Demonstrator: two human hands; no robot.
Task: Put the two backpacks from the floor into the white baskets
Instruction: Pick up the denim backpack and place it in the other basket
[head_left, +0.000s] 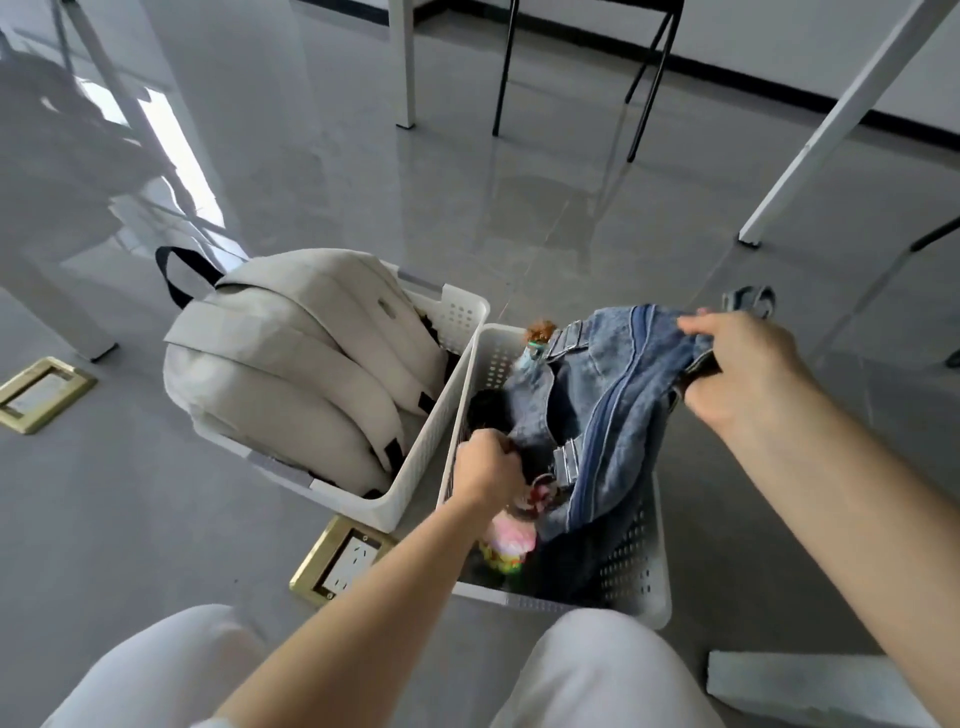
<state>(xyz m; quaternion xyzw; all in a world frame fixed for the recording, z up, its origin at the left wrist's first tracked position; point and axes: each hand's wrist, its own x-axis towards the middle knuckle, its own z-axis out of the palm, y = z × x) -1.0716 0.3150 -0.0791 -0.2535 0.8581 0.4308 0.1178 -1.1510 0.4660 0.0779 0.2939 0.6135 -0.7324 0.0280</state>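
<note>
Brass floor socket plate (39, 395) sits far left on the grey floor (130, 519), partly cut by the frame edge. Next we see the beige backpack (291, 374) lying in the left white basket (415, 467); it overfills the basket and hides most of the far rim, its black top loop (176, 270) hanging outside. A second brass socket plate (343, 561) lies just beside that basket's near corner, part hidden by our left forearm. Our left hand (488, 473) is down inside the right white basket (639, 587), fingers curled shut on something dark; we cannot tell whether it is a strap or a fold of the bag. Small charms below the hand (pink, yellow-green) are blurred, unclear what they are. The denim backpack (602, 415) is half in this basket, lower part inside, upper part lifted above the rim. Our right hand (743, 369) is clamped on its top edge, thumb over the fabric; fingertips hidden under the denim. Our knees in pale trousers (597, 675) are cut off at the bottom.
</note>
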